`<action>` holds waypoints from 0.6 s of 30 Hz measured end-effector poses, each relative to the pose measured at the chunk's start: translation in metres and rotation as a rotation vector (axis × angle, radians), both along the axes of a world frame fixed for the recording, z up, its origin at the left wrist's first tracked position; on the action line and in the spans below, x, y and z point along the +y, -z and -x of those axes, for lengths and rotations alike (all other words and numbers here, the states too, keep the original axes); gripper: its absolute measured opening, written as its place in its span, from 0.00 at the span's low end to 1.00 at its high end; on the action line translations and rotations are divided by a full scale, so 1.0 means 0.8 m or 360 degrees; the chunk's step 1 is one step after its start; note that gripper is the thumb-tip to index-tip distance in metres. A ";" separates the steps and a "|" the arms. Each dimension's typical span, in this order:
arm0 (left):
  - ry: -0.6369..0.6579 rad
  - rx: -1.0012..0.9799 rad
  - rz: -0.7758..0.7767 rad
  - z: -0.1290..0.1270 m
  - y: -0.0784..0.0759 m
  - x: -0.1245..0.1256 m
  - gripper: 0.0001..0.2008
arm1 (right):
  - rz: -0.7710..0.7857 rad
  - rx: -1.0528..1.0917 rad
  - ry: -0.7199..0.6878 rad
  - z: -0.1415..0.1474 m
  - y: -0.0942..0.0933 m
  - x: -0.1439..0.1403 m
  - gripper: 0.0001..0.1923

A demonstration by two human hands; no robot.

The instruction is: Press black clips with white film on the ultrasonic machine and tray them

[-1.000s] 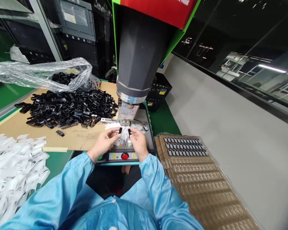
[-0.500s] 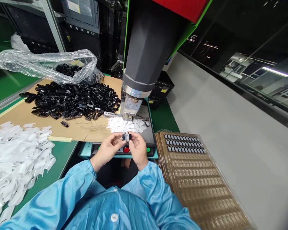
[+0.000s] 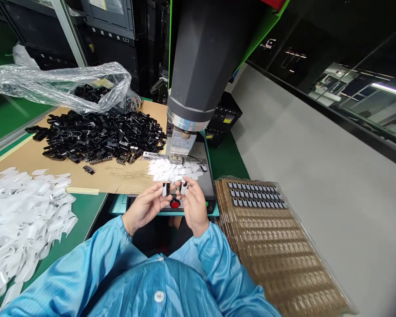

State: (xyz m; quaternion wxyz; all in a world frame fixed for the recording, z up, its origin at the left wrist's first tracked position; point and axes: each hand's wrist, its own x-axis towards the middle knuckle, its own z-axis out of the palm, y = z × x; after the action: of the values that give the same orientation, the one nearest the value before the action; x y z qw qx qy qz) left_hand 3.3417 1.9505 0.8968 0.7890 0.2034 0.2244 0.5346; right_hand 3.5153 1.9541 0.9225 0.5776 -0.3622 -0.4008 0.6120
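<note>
While both hands pinch one small part each, left hand (image 3: 145, 207) and right hand (image 3: 193, 204) near the press (image 3: 198, 79), big black clip pile (image 3: 95, 138) remains; tray (image 3: 267, 229) holds three filled rows.

Not much text can be read here. Far above and to the left of the fingers, a dark cabinet (image 3: 114, 24) carries a white line of Chinese characters that ends in "(二)"; the other characters are too small to tell. A small label on the metal block (image 3: 181, 141) of the machine, just above the fingers, is not readable.
</note>
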 end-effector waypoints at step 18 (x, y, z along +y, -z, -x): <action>-0.0184 0.0538 0.0017 -0.004 0.014 -0.012 0.19 | -0.0514 -0.1432 -0.0172 -0.006 0.009 -0.013 0.21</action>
State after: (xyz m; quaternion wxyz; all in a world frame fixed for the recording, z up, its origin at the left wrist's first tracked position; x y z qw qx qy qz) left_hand 3.3449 1.9413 0.8858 0.7089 0.2729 0.3682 0.5361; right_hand 3.5201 1.9436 0.9153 0.3629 -0.4755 -0.7191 0.3536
